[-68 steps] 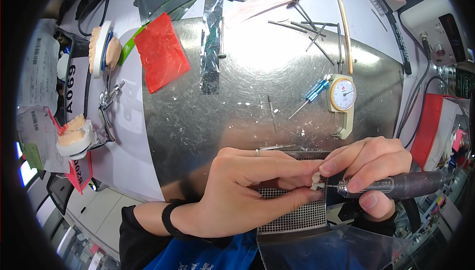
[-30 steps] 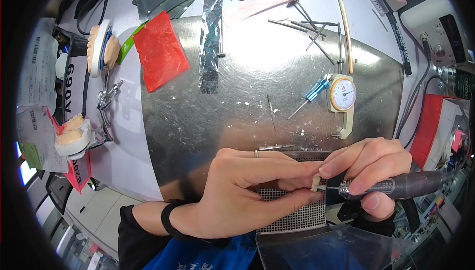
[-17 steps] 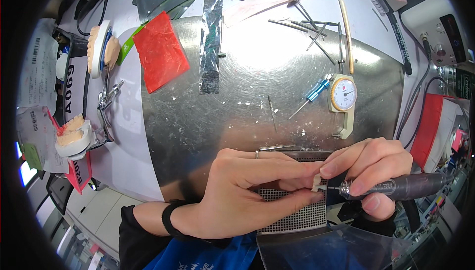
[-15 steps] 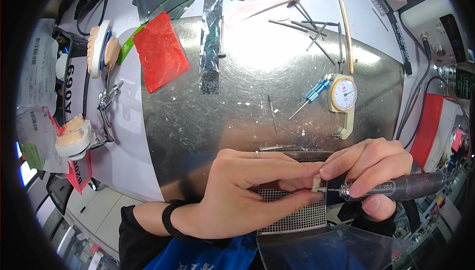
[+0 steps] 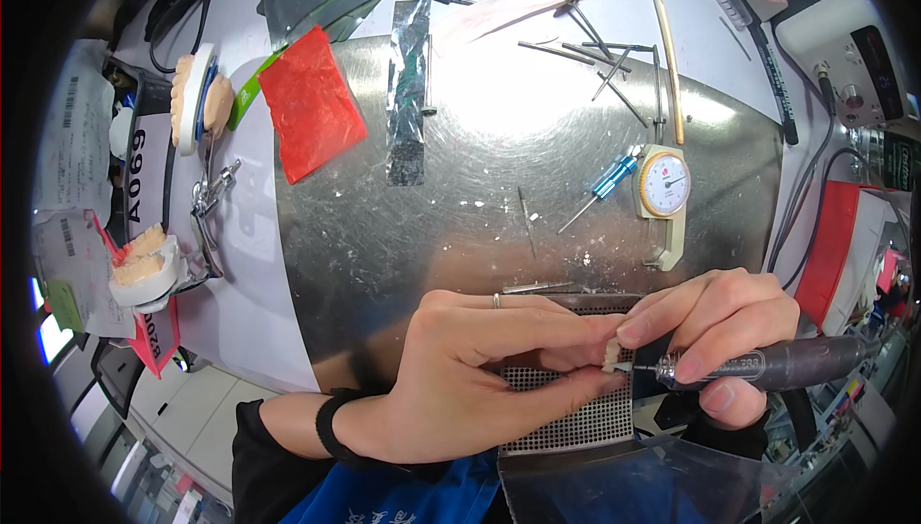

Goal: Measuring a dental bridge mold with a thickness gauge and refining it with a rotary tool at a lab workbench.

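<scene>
Between the thumb and fingers of my left hand is a small, tooth-coloured dental piece, partly hidden by the fingertips. My right hand grips a dark rotary handpiece that comes in from the right. Its pale green tip meets the lower part of the tooth piece, or lies right beside it. The right fingertips rest close to the left ones. Both hands are above a perforated metal grille at the near edge of the bench.
A dial caliper and a blue-handled screwdriver lie on the metal plate. Several thin burs are scattered farther back. A red sheet and plaster dental models are at left. A control box stands at far right.
The view shifts very slightly. Both hands keep nearly the same place, with the handpiece tip still at the tooth piece.
</scene>
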Motion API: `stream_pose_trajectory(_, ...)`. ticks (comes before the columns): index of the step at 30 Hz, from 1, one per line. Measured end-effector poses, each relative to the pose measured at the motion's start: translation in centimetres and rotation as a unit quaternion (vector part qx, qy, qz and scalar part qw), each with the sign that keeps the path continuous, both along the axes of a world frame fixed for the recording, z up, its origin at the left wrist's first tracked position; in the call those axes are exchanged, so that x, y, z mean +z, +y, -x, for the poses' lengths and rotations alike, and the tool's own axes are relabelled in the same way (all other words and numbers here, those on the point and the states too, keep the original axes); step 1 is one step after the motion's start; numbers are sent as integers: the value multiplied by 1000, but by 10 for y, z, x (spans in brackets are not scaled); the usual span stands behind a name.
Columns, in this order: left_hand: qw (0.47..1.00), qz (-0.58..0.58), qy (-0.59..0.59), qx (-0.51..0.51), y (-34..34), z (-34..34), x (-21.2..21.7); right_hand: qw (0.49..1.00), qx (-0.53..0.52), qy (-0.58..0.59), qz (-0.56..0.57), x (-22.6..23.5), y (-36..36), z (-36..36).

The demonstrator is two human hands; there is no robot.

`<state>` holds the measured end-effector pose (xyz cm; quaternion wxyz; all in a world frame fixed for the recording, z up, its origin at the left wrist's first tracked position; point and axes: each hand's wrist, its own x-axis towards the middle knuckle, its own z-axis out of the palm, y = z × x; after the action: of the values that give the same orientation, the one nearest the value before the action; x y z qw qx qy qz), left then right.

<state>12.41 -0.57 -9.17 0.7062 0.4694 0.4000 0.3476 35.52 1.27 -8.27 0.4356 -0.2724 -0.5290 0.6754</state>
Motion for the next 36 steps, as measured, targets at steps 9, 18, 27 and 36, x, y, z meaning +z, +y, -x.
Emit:
stream_pose_trajectory(9, 1000, 0, 2, 8, -2, -1, 0, 1000, 4, 5, 5, -1, 0, 0)
stream_pose_trajectory(18, 1000, 5, 2, 0, -1, 1, -1, 1000, -2, -6, -2, -1, 0, 1)
stream_pose_trajectory(27, 999, 34, -7, -7, 0, 0, 2, 1000, -8, -18, -11, 0, 1, 1)
stream_pose_trajectory(36, 999, 41, -13, -5, -1, 0, 2, 999, -7, -25, -20, -1, 0, 2)
